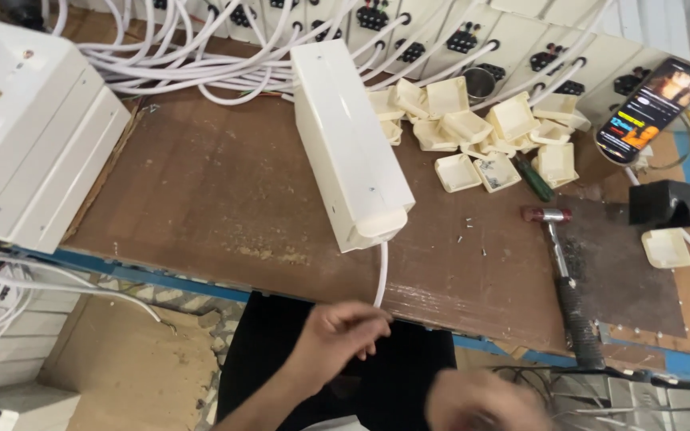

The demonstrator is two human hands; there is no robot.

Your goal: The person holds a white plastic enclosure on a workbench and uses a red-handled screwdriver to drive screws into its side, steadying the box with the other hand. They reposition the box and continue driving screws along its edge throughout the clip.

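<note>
Hammer (562, 263) lies right of long box (350, 144).

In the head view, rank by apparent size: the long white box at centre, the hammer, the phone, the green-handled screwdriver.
1. Long white box
2. Hammer
3. Phone
4. Green-handled screwdriver; partly hidden by the cream covers, so unsure.
</note>
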